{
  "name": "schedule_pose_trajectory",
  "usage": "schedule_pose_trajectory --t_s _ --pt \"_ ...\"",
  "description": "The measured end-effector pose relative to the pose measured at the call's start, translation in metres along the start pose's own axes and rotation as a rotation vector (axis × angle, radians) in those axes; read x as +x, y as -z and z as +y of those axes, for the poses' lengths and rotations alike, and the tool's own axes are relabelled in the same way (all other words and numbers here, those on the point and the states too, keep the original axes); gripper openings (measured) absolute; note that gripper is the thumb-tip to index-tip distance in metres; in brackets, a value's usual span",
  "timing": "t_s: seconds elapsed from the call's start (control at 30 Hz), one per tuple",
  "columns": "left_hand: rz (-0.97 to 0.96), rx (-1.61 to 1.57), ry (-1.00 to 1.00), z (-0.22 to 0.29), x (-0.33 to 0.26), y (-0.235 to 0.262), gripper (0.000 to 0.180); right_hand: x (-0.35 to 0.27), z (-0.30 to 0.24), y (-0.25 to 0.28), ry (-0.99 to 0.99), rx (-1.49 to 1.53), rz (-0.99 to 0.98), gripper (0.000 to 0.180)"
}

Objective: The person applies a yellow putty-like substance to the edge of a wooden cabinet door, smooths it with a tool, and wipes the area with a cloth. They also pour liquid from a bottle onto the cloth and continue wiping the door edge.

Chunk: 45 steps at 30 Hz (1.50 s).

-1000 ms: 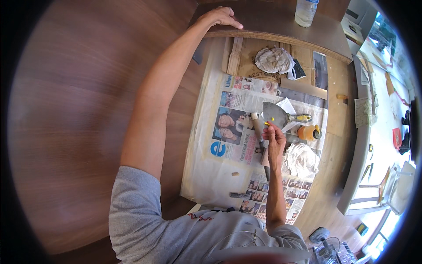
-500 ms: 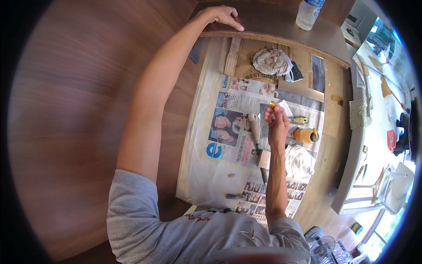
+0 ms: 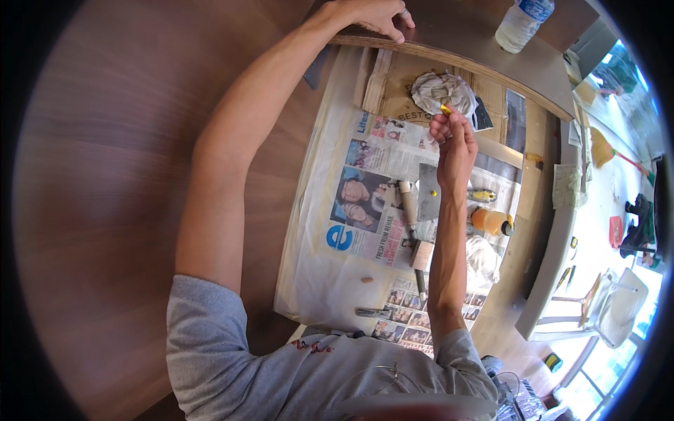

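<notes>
A broad brown wood panel (image 3: 105, 210) fills the left side, seen from the head of a person in a grey T-shirt (image 3: 302, 379). Beside it lies a work surface spread with newspaper (image 3: 365, 235); a dark shelf board (image 3: 456, 35) crosses the top. The left hand (image 3: 375, 17) rests on the board near its front edge, fingers loosely spread and bent, thumb tip at the edge. The right hand (image 3: 458, 144) reaches out above the work surface, fingers curled, thumb and forefinger brought together. A crumpled white rag (image 3: 437, 88) appears just beyond its fingertips. Near its forearm are a scraper (image 3: 427, 179) with a yellow handle, an orange bottle (image 3: 489, 222) and a wooden block (image 3: 421, 255). Smallest are a yellow dab (image 3: 434, 193) on the scraper blade and the yellow piece (image 3: 446, 109) pinched in the right fingertips, too small to identify surely.
</notes>
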<state>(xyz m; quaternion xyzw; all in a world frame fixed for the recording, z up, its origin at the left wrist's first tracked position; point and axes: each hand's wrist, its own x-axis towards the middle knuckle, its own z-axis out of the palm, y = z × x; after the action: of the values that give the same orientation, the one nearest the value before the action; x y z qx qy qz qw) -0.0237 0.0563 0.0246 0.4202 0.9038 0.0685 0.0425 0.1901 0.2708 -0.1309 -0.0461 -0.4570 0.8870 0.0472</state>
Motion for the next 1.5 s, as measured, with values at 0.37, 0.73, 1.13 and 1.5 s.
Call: schedule_pose_trajectory --t_s 0.37,0.73,1.13,1.5 --pt "-0.17 -0.064 0.038 -0.003 0.003 0.01 0.048 0.052 -0.002 -0.048 0.176 -0.012 0.005 0.03" --pt "-0.079 -0.122 0.113 -0.005 0.003 0.004 0.055 0.084 0.021 -0.063 0.586 -0.444 0.094 0.018" --pt "0.014 -0.134 0.147 0.015 -0.018 0.013 0.042 0.099 0.028 -0.053 0.865 -0.879 0.072 0.013" --pt "0.05 -0.158 0.146 0.013 -0.02 0.011 0.042 0.105 0.034 -0.055 1.107 -1.041 0.091 0.011"
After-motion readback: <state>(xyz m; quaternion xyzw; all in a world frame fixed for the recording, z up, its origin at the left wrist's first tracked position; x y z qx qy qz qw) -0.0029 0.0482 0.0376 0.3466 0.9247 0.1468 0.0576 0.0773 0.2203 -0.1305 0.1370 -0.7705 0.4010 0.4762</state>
